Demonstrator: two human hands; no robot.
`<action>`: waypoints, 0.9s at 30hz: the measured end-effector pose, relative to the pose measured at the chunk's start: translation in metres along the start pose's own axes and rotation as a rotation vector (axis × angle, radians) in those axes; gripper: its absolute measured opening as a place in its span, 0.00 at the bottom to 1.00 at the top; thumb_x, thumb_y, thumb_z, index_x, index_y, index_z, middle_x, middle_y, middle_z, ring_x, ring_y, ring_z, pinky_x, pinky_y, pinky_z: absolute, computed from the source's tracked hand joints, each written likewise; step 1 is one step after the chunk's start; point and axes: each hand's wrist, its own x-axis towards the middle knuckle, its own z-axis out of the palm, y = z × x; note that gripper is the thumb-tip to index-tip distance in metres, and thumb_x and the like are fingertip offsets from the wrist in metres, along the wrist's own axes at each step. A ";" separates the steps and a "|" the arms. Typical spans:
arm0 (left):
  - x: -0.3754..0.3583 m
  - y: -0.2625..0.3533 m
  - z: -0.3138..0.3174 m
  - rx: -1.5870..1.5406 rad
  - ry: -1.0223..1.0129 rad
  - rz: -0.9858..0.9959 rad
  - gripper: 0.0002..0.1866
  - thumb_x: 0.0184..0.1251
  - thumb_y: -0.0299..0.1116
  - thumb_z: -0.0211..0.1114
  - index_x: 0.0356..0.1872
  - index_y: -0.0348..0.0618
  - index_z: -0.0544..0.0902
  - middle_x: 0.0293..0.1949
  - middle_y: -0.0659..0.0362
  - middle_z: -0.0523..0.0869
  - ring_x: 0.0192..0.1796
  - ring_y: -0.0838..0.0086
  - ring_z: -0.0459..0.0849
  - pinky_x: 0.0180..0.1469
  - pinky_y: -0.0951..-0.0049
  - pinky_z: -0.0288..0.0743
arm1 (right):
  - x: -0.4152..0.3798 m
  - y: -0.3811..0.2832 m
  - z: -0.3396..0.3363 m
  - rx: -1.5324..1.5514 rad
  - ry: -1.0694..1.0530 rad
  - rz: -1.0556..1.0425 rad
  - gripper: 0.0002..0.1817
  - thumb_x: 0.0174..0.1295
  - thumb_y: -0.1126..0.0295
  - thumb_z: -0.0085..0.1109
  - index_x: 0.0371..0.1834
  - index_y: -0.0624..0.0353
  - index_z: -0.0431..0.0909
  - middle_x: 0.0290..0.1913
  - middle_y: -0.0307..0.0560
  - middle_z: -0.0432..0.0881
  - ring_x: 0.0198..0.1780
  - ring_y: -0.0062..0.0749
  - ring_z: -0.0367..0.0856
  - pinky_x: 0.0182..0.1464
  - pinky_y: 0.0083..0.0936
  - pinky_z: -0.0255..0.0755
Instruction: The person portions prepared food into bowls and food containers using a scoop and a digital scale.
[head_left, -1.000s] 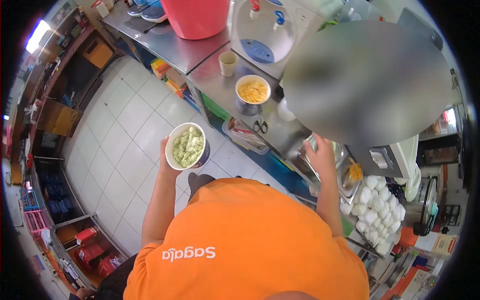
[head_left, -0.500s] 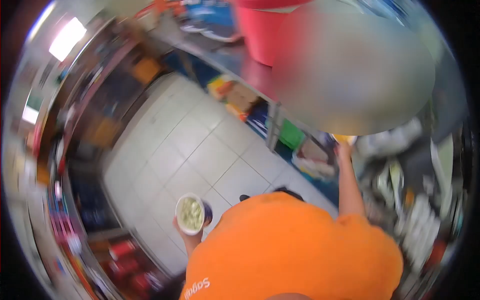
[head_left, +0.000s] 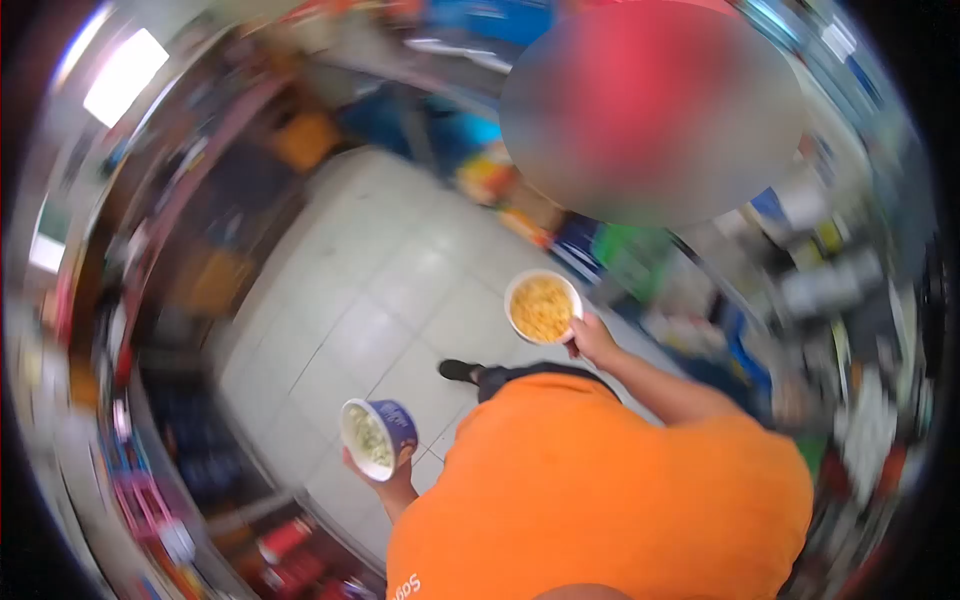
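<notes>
My left hand (head_left: pixel 388 486) is wrapped round a paper tub (head_left: pixel 400 424), white inside and dark blue outside. The tub tilts, its mouth facing up and left, and pale green-white chopped food (head_left: pixel 369 437) shows inside. On the other side, my right hand (head_left: pixel 597 341) grips a second tub (head_left: pixel 577 297) by its near right edge. Yellow-orange, crumbly food (head_left: pixel 541 309) fills that one. Both tubs are in the air over the floor, apart from each other. The outside of the right tub is mostly hidden.
Pale floor tiles (head_left: pixel 400 275) run between brown shelving (head_left: pixel 225 190) on the left and a cluttered counter on the right. Boxes and a green item (head_left: pixel 632 257) sit below the counter. A blurred oval hides much of the upper right. My shoe (head_left: pixel 458 371) shows on the tiles.
My right hand has come away from the counter side with the tub of yellow-orange food, now over the floor. The left tub has tilted, showing more of its blue side. The view has shifted.
</notes>
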 end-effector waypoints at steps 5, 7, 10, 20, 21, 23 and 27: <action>0.035 0.064 -0.019 -0.440 0.120 -0.119 0.31 0.61 0.50 0.42 0.59 0.38 0.69 0.54 0.52 0.76 0.56 0.58 0.76 0.54 0.55 0.74 | 0.117 -0.067 0.139 -0.258 -0.377 -0.122 0.10 0.62 0.69 0.41 0.37 0.65 0.70 0.19 0.45 0.74 0.12 0.25 0.69 0.12 0.21 0.64; 0.052 0.076 -0.067 -0.475 0.221 0.024 0.33 0.60 0.54 0.39 0.62 0.42 0.66 0.59 0.51 0.72 0.58 0.55 0.73 0.52 0.48 0.73 | 0.153 -0.112 0.237 -0.412 -0.615 -0.177 0.11 0.62 0.70 0.41 0.37 0.67 0.69 0.20 0.46 0.74 0.12 0.25 0.70 0.13 0.21 0.64; 0.041 0.040 0.062 -0.523 0.392 0.214 0.33 0.61 0.54 0.39 0.62 0.43 0.67 0.59 0.51 0.72 0.58 0.55 0.74 0.52 0.45 0.73 | 0.268 -0.189 0.234 -0.527 -0.834 -0.191 0.11 0.62 0.70 0.40 0.37 0.68 0.69 0.20 0.47 0.75 0.12 0.25 0.70 0.13 0.21 0.65; 0.064 -0.049 -0.047 -0.600 1.050 0.737 0.28 0.65 0.48 0.42 0.59 0.39 0.68 0.57 0.53 0.74 0.58 0.62 0.74 0.62 0.60 0.64 | 0.264 -0.126 0.556 -0.856 -1.510 -0.160 0.14 0.67 0.66 0.39 0.36 0.68 0.69 0.21 0.48 0.76 0.14 0.27 0.73 0.16 0.22 0.68; 0.072 -0.046 -0.066 -0.567 1.126 0.794 0.27 0.65 0.47 0.42 0.59 0.39 0.69 0.57 0.53 0.74 0.59 0.62 0.73 0.62 0.60 0.65 | 0.255 -0.102 0.585 -0.836 -1.562 -0.105 0.15 0.67 0.65 0.39 0.35 0.68 0.70 0.21 0.49 0.76 0.15 0.28 0.74 0.17 0.23 0.69; 0.067 0.003 -0.112 -0.641 1.167 0.855 0.27 0.65 0.46 0.42 0.59 0.39 0.69 0.57 0.52 0.74 0.59 0.63 0.72 0.61 0.61 0.65 | 0.185 -0.098 0.641 -0.971 -1.591 -0.072 0.14 0.66 0.66 0.39 0.36 0.67 0.69 0.22 0.50 0.77 0.16 0.29 0.75 0.17 0.24 0.68; 0.072 0.100 -0.197 -0.429 1.204 0.915 0.21 0.65 0.40 0.48 0.56 0.39 0.69 0.54 0.51 0.74 0.57 0.66 0.74 0.56 0.63 0.69 | 0.107 -0.076 0.744 -1.005 -1.783 0.033 0.12 0.65 0.67 0.39 0.37 0.67 0.68 0.23 0.50 0.77 0.16 0.30 0.76 0.17 0.23 0.68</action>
